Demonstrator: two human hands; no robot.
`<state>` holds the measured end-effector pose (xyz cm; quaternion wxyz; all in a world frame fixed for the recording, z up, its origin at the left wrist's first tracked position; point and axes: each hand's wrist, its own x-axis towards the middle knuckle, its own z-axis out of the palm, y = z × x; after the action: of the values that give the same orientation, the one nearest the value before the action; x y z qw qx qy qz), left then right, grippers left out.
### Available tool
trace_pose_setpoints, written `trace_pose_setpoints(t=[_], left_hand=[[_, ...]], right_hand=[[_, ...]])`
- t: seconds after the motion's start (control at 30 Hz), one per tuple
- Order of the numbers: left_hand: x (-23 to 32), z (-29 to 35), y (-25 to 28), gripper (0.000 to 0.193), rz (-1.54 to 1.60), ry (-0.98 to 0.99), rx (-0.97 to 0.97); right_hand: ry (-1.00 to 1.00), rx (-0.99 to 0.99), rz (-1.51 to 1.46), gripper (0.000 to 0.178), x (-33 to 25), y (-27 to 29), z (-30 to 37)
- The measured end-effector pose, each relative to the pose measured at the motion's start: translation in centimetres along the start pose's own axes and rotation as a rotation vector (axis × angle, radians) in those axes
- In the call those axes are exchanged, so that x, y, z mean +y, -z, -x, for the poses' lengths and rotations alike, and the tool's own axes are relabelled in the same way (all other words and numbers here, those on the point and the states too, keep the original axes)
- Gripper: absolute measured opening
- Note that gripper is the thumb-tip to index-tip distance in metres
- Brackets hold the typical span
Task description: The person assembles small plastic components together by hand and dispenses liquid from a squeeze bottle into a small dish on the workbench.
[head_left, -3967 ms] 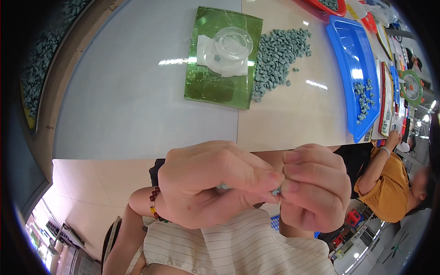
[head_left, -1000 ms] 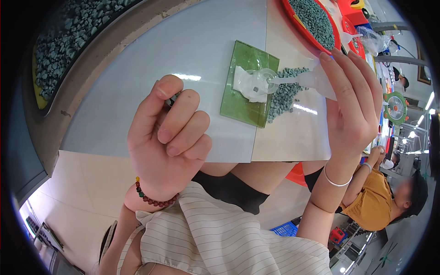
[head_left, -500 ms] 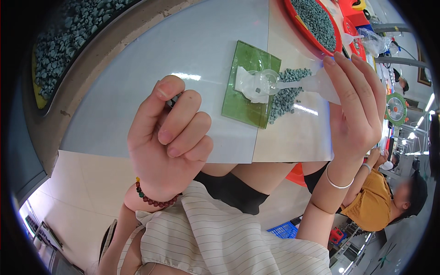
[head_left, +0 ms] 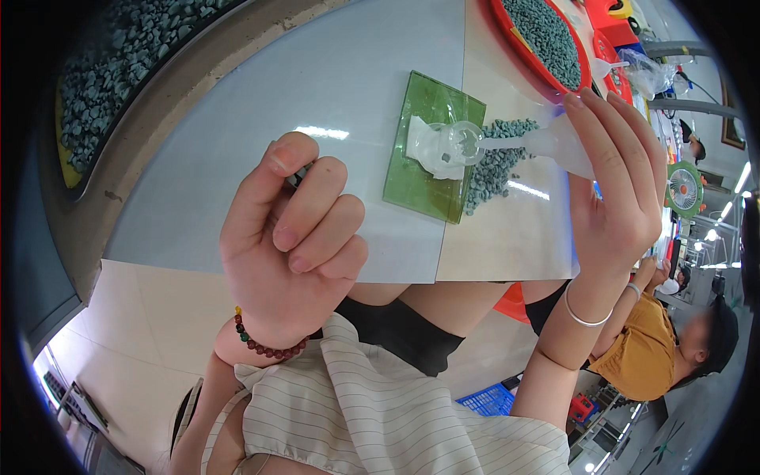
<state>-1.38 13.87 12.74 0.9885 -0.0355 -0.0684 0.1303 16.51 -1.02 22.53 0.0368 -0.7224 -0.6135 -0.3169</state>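
My left hand is closed in front of the table's edge, its fingers curled toward the palm. A sliver of something small and dark shows between thumb and index finger; its kind is hidden. My right hand is wrapped round a translucent white squeeze bottle, held on its side with the long nozzle pointing left. The nozzle tip is at a small clear round dish. That dish sits by a white patch or base on a green glass plate. Small grey-green stones lie heaped against the plate's right side.
A red tray full of grey-green stones stands at the far right. More stones fill a large container at the far left. Beyond my right arm sits a person in a mustard top. A green fan stands at the right.
My right hand and the squeeze bottle have shifted very slightly to the right. The left hand and the glass plate look the same.
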Motion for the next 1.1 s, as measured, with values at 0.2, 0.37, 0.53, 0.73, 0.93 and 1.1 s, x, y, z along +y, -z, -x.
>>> trace_pose_setpoints(t=[0.2,0.37,0.53,0.73,0.93,1.1], left_hand=[[-0.1,-0.1,0.0,0.020,-0.009,-0.003,0.017],[0.0,-0.2,-0.3,0.021,-0.025,-0.002,0.029],[-0.3,-0.1,-0.1,0.026,-0.012,-0.025,0.019],[-0.6,0.1,-0.6,0.040,-0.012,-0.015,0.126],[-0.7,0.3,-1.4,0.031,-0.262,-0.022,0.247],[-0.4,0.4,0.0,0.019,-0.181,0.037,0.007]], right_hand=[[-0.042,-0.025,-0.084,0.038,0.6,-0.9,0.5],[-0.182,-0.139,-0.267,0.040,1.5,-0.3,0.7],[-0.751,-0.081,-0.892,0.037,5.5,-1.2,3.6],[-1.084,0.214,-0.671,0.026,16.7,-4.3,4.2],[-1.202,-0.140,-0.534,0.033,21.2,-8.6,5.6],[-1.070,-0.264,-0.466,0.033,22.2,-10.1,7.2]])
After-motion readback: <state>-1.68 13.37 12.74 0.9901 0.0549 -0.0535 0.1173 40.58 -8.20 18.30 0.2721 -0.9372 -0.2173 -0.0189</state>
